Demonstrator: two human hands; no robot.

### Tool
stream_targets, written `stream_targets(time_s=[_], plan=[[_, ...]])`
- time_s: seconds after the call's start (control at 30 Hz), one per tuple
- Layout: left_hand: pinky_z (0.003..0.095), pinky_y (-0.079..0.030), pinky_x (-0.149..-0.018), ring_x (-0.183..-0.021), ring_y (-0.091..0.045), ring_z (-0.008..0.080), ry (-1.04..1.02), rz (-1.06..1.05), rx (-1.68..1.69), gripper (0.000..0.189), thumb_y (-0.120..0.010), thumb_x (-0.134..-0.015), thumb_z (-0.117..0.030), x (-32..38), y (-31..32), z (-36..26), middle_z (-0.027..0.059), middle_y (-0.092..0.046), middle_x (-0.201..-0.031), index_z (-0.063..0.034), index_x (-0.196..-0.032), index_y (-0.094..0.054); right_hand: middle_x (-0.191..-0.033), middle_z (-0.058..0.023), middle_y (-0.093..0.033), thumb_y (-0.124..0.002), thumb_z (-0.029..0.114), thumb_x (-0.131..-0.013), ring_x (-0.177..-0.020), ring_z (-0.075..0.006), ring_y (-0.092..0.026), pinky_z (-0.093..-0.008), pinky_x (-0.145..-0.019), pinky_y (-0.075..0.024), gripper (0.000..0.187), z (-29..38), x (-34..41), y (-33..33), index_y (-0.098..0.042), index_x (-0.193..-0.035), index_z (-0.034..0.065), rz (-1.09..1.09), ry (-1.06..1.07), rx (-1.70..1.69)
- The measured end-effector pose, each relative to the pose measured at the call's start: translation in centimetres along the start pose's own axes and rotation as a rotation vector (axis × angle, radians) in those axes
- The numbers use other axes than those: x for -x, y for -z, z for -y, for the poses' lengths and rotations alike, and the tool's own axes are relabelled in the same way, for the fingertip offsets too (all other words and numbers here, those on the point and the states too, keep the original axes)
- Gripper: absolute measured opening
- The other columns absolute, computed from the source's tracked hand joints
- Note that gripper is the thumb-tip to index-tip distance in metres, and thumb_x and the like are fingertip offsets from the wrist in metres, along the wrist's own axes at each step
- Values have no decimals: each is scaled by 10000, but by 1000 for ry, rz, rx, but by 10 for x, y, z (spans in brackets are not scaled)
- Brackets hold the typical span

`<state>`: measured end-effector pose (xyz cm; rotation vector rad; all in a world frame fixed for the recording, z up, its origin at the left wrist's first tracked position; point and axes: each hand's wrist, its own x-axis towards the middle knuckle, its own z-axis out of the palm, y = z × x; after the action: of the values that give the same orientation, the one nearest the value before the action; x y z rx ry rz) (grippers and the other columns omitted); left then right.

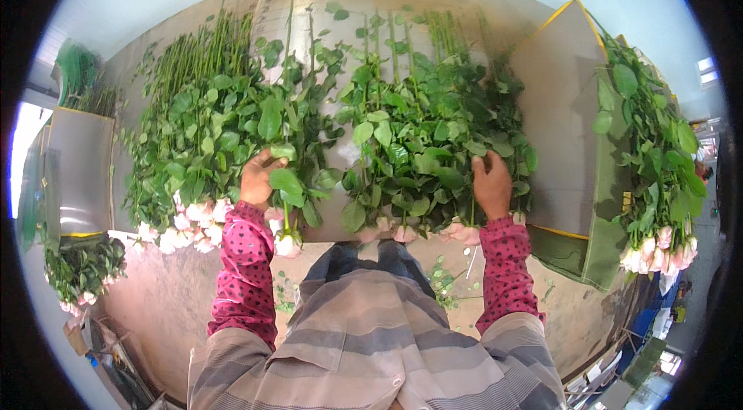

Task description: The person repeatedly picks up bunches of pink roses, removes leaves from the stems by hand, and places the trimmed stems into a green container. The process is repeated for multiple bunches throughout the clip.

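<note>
My left hand [257, 177] is closed around a leafy part of a pale pink rose [288, 245], whose head hangs just past the table's near edge. Leaves cover the fingertips. To the right, my right hand [493, 185] reaches in among the leaves of the right-hand rose bunch [429, 157]; foliage hides whether its fingers grip a stem. A dense left-hand rose bunch [197, 96] lies beside my left hand, stems pointing away and pink heads toward me. Both bunches rest on a metal-topped table [339, 207].
An upright grey panel with yellow edging [557, 120] bounds the right side, with more roses [656, 178] beyond it. Another grey panel [84, 169] stands at far left, above more roses [84, 271]. Cut leaves [444, 282] litter the floor.
</note>
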<state>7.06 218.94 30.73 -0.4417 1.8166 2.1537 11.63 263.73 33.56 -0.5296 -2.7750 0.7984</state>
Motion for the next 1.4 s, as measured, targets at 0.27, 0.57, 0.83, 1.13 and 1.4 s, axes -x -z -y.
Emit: stream_targets(time_s=[0.27,0.57,0.83,1.13,1.4], plan=[[267,-469,-661,-752,-585,116,-74,-72,9,212,-621,-864,-38,-10,-59,44,25,-676,-928,-11,-1069,-668,-1044,-124,-607,-580,78,-890,-900,-220,-626,-314,-795,-505,263,102,59,0,-587,-1141,2,18,184,-525],[331,-513,-814,-905,-686,239,-26,-258,-692,377,-720,-748,-226,-51,-77,111,94,-719,-980,-108,-1105,-695,-1036,-62,-630,-548,21,-918,-870,-120,-623,-254,-789,-498,250,106,102,-32,-569,-1165,-14,272,63,-674],[371,-516,-809,-896,-677,295,-25,-274,-802,384,-724,-732,-278,-49,-74,102,130,-711,-955,-106,-1075,-704,-999,-79,-653,-563,40,-925,-863,-121,-628,-249,-760,-508,247,113,120,-42,-572,-1166,-12,462,-11,-761],[424,-516,-812,-896,-658,363,-104,-231,-900,344,-704,-751,-300,-40,-100,91,180,-693,-934,-72,-1007,-709,-1077,-151,-611,-595,83,-884,-929,-248,-626,-323,-812,-497,252,104,99,-59,-585,-1123,1,246,110,-576],[460,-500,-830,-941,-635,384,-48,-178,-1022,322,-663,-796,-288,-37,-122,88,209,-673,-986,-45,-1005,-683,-1165,-208,-572,-606,121,-861,-1087,-366,-547,-410,-953,-425,327,94,71,-98,-553,-1150,-23,120,134,-452]])
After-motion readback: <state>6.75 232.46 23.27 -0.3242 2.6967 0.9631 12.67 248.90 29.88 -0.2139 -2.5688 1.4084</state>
